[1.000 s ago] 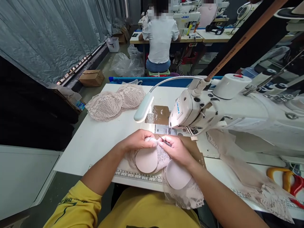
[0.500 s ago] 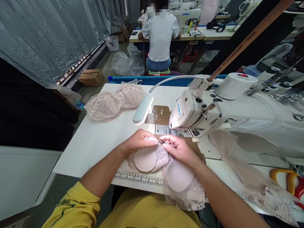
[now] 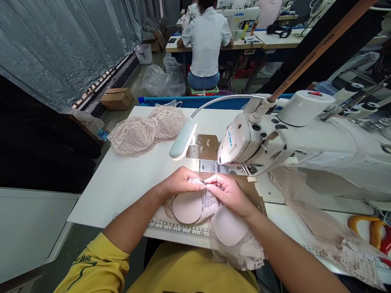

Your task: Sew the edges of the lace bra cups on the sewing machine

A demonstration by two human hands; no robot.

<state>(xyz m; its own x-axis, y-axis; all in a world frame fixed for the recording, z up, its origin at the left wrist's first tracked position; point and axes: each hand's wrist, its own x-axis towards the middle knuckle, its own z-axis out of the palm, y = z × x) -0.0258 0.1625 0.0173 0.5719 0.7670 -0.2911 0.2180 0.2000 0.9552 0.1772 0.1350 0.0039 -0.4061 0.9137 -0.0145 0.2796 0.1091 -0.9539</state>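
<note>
A pale pink lace bra [image 3: 210,202] with two round smooth cup pads [image 3: 187,207] lies at the table's front edge, its lower lace hanging over toward my lap. My left hand [image 3: 182,181] is closed on the bra's upper edge, thumb and fingers pinching the lace. My right hand [image 3: 227,190] meets it fingertip to fingertip and grips a small thin dark metal tool [image 3: 203,182], mostly hidden by the fingers; whether it is snips or tweezers I cannot tell. Both hands are just in front of the sewing machine's needle area [image 3: 222,167].
The white sewing machine [image 3: 256,138] fills the right side, with a lamp [image 3: 183,140] over the table. Another lace bra [image 3: 137,136] lies at the back left. Sheer lace fabric [image 3: 317,219] and orange-handled scissors [image 3: 366,228] are at right. A person [image 3: 205,42] sits ahead.
My right hand's fingers have closed in toward my left fingertips, and less of the metal tool shows. The bra has barely moved.
</note>
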